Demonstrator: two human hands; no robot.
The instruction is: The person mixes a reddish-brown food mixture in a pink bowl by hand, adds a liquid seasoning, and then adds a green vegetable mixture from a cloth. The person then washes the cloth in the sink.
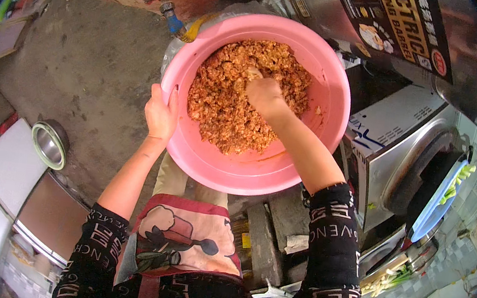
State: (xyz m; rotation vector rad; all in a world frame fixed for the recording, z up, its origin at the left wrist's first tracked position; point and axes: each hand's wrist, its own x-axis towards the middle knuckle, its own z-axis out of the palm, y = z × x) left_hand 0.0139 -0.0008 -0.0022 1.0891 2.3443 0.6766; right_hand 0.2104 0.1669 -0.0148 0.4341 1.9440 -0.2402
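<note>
A large round pink plastic basin (235, 177) stands before me, holding a big heap of reddish-brown minced mixture (231, 99). My left hand (161, 115) grips the basin's left rim, thumb on the inner side and the other fingers outside. Inside the basin, my right hand (264, 93) is pressed into the upper middle of the mixture, with its fingers bent and partly buried. Whether those fingers close on any of the mixture cannot be told. Some mixture clings around the fingers, and reddish smears mark the basin's inner wall.
Right of the basin stand a metal-topped stove (390, 167) and a blue tray (429, 212) with cut green vegetables. Spring onions (395, 275) lie lower right. A large steel barrel (469, 48) rises upper right. A blue and yellow hose fitting (177, 25) nears the rim. A steel bowl (49, 145) sits left.
</note>
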